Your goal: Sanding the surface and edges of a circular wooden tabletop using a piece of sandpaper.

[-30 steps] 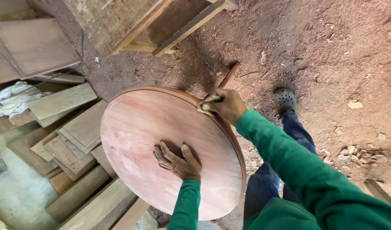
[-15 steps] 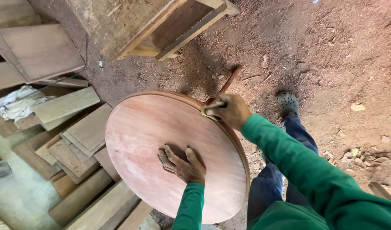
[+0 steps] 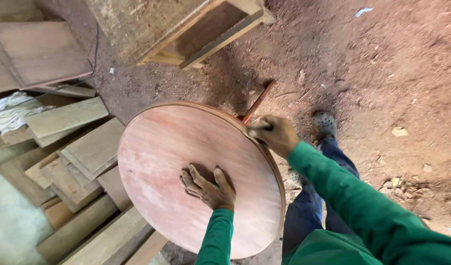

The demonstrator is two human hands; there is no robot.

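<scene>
Little has shifted: left hand (image 3: 208, 189) stays flat, fingers spread, on the round wooden top (image 3: 198, 176). Right hand (image 3: 278, 135) clenches something small against its rim, seemingly sanding; next calls for steady pressure.

Left hand (image 3: 208, 186) spread flat; right hand (image 3: 277, 135) clenched, arm extended.
</scene>
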